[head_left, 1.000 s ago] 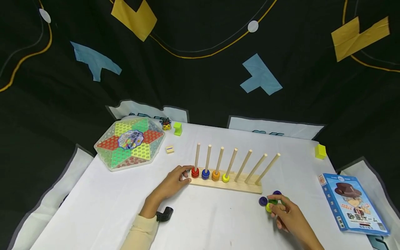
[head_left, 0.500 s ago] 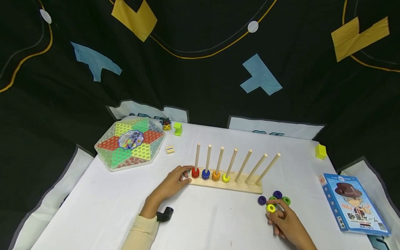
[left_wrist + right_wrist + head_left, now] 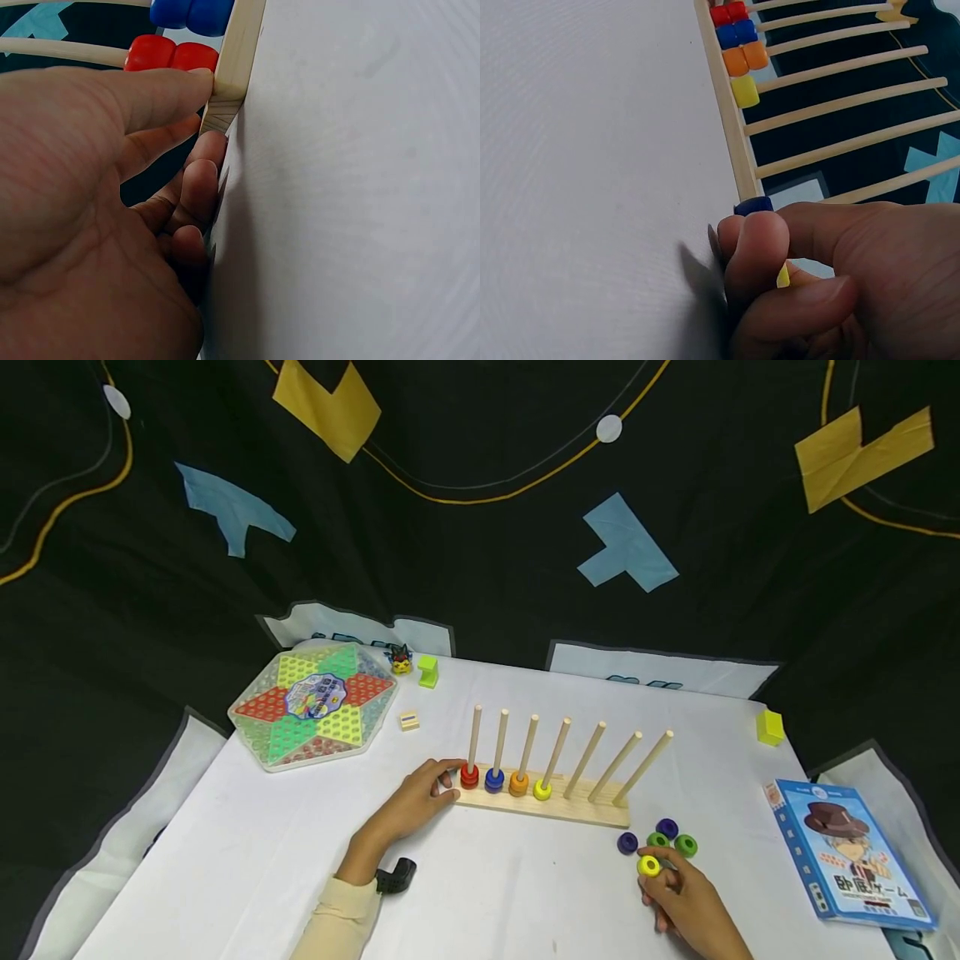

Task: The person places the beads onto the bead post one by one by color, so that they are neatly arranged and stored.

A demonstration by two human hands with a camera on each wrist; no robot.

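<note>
A wooden peg rack (image 3: 585, 811) stands mid-table with several upright pegs. Red rings (image 3: 469, 777), blue rings (image 3: 494, 781) and orange rings (image 3: 519, 785) sit on the first pegs, then one yellow bead ring (image 3: 542, 790). My left hand (image 3: 415, 800) holds the rack's left end, thumb and fingers at the base beside the red rings. To the right of the rack, my right hand (image 3: 688, 900) pinches a loose yellow ring (image 3: 648, 866) between thumb and forefinger; in the right wrist view the fingers mostly hide that ring. Purple rings (image 3: 627, 843) and green rings (image 3: 686, 846) lie just beyond this hand.
A Chinese checkers board (image 3: 315, 706) lies at the back left, near a small figurine (image 3: 400, 659), a green block (image 3: 427, 672) and a little cream block (image 3: 408, 720). At the right are a yellow-green block (image 3: 769, 727) and a blue game box (image 3: 847, 847).
My right hand has drawn slightly toward me from the ring cluster, with the yellow ring between its fingertips, so the green rings show more. The left hand stays at the rack.
</note>
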